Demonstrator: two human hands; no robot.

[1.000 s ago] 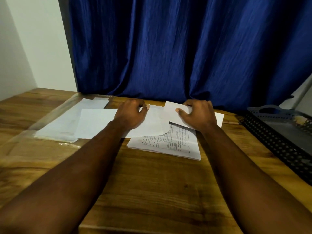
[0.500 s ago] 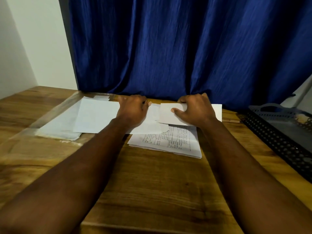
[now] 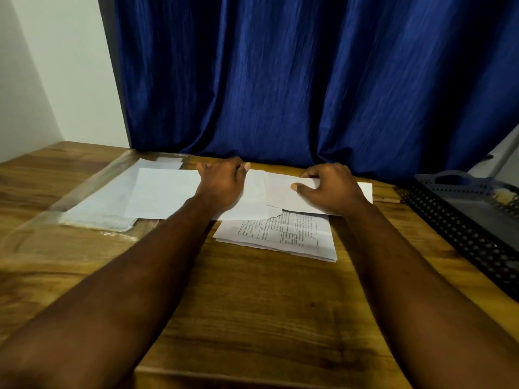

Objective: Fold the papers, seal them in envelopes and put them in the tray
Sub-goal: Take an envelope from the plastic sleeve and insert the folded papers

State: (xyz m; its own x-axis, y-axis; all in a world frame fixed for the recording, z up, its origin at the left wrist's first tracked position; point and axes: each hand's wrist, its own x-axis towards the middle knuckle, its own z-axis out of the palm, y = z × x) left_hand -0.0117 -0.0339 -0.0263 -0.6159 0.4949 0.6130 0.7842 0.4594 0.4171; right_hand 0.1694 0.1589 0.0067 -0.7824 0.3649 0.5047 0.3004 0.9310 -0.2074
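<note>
Home desk corner: wooden table (image 3: 252, 304), blue curtain (image 3: 309, 80), mesh tray (image 3: 460, 226).

A white envelope (image 3: 174, 195) lies flat just left of the printed papers (image 3: 283, 235); a folded sheet (image 3: 283, 192) overlaps their far edge; the black tray (image 3: 460, 209) sits right.

— Anything you can read here?

— Not a word. The only print is on the top sheet of the paper stack (image 3: 283, 237) lying on the worktop (image 3: 252, 304): a ruled table with lines of small dark type in its cells.

— Can you make out letters or numbers in it?

— No, the type is too small and blurred. The white envelope (image 3: 165, 195) beside it carries no writing I can see.
</note>
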